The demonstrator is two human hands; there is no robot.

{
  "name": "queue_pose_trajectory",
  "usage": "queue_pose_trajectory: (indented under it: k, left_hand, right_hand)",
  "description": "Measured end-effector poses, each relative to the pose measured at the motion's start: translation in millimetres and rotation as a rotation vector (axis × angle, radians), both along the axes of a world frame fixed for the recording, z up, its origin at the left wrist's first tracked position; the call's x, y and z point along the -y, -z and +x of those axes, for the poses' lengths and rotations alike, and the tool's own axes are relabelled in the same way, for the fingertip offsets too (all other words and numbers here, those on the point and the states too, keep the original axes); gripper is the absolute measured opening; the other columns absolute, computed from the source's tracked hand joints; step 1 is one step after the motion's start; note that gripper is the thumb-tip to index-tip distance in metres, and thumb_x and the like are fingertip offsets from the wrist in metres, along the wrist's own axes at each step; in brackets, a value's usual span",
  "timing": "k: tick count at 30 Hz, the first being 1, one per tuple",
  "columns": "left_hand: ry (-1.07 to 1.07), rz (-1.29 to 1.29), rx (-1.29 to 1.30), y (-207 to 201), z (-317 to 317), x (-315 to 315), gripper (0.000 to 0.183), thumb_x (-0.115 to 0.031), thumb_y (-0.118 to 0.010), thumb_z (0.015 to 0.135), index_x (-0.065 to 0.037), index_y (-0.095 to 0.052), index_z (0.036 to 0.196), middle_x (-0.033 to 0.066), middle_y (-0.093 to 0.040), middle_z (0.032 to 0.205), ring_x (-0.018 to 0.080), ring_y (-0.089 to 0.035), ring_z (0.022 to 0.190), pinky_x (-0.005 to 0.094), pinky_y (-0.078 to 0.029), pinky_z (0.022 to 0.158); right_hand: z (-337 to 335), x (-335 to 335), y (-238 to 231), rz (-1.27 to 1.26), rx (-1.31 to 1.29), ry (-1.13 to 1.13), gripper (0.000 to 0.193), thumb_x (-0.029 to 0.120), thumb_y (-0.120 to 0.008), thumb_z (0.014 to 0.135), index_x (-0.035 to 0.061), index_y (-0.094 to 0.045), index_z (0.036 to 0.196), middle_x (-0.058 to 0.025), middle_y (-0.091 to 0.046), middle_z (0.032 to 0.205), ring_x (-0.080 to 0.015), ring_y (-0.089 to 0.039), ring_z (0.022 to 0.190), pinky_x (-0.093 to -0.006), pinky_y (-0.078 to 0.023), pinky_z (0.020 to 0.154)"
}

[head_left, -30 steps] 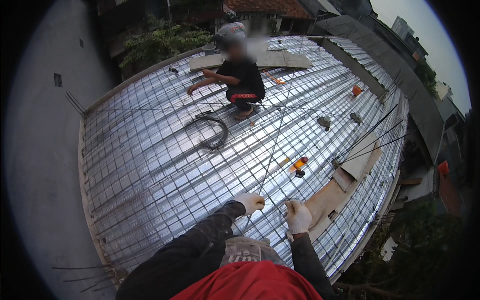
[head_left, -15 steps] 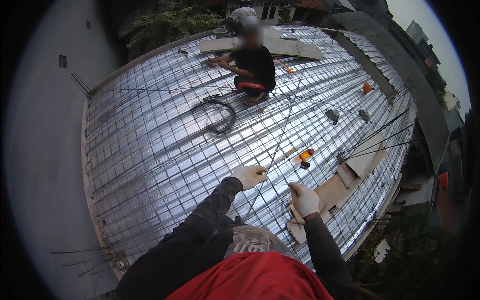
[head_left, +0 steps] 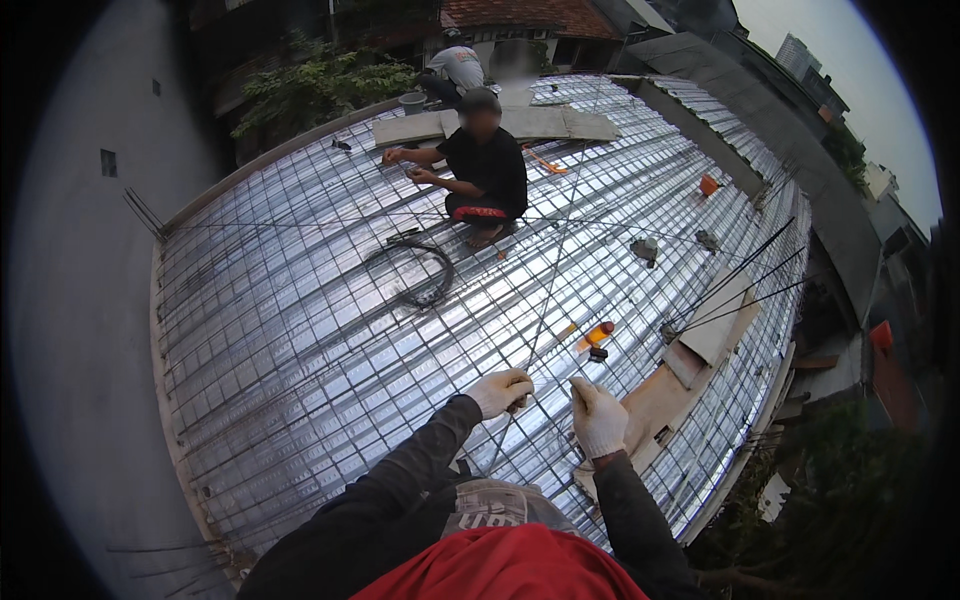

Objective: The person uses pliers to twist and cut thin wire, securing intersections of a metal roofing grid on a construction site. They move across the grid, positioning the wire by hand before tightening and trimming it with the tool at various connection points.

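Note:
My left hand, in a pale work glove, is closed with its fingers curled, low over the steel mesh. Beside it on the right, my right hand, gloved as well, has thumb and fingers pinched together and pointing up. A gap separates the two hands. Whatever either hand holds is too thin or hidden to make out. Just beyond them an orange bottle lies on the mesh, with a small black object next to it.
Ribbed metal decking lies under the mesh. A co-worker squats ahead near a wire coil; another person is behind, past some boards. At right lie plywood pieces and long bars. A grey wall borders the left.
The whole view has shifted slightly. My left hand's fingers have curled in, and my right hand has turned more upright. The squatting co-worker's hands have moved apart.

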State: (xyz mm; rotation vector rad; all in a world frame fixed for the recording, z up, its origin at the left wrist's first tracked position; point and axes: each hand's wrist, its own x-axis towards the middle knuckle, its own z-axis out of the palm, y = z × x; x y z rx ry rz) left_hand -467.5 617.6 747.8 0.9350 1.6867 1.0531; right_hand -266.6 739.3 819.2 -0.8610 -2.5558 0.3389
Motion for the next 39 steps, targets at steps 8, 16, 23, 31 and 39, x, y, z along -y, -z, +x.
queue_pose_trajectory:
  k: [8,16,23,31,39]
  left_hand:
    - [0.107,0.207,-0.433,-19,9,7,0.026,-0.038,-0.070,0.101,-0.016,-0.079,0.113,0.0033,-0.080,0.106,0.0227,-0.076,0.096,0.0336,-0.059,0.087]
    - [0.266,0.220,-0.604,-40,25,8,0.027,-0.043,-0.069,0.100,-0.023,-0.079,0.115,0.0045,-0.080,0.102,0.0263,-0.076,0.093,0.0373,-0.059,0.081]
    - [0.404,0.214,-0.667,-17,18,13,0.023,-0.040,-0.066,0.099,-0.024,-0.078,0.109,0.0072,-0.077,0.092,0.0313,-0.073,0.087,0.0421,-0.057,0.074]
    - [0.407,-0.054,-0.479,69,-5,66,0.027,-0.044,-0.068,0.098,-0.025,-0.080,0.112,0.0067,-0.079,0.101,0.0300,-0.075,0.093,0.0390,-0.058,0.081]
    - [-0.019,-0.526,-0.572,122,-86,86,0.045,-0.052,-0.059,0.100,-0.016,-0.076,0.119,0.0147,-0.077,0.110,0.0380,-0.072,0.104,0.0501,-0.055,0.094]
  right_hand:
    - [20,-5,-12,-0.781,0.382,-0.483,0.022,0.024,-0.069,0.102,0.0082,-0.076,0.116,-0.0178,-0.077,0.105,-0.0233,-0.075,0.094,-0.0347,-0.059,0.084]
    - [47,6,31,-0.363,0.619,-0.325,0.026,0.038,-0.064,0.103,0.0159,-0.077,0.111,-0.0136,-0.076,0.094,-0.0377,-0.070,0.087,-0.0422,-0.058,0.082]
    - [57,-11,66,-0.619,0.171,0.013,0.029,0.034,-0.062,0.104,0.0105,-0.074,0.115,-0.0156,-0.077,0.103,-0.0337,-0.074,0.097,-0.0397,-0.057,0.084]
    - [52,-3,108,-0.717,0.547,-0.268,0.032,0.040,-0.063,0.101,0.0149,-0.076,0.117,-0.0123,-0.078,0.106,-0.0363,-0.073,0.096,-0.0478,-0.057,0.086]
    - [-20,32,68,-0.074,-0.062,0.081,0.028,0.025,-0.077,0.092,0.0102,-0.077,0.116,-0.0125,-0.077,0.111,-0.0295,-0.072,0.105,-0.0440,-0.053,0.097]
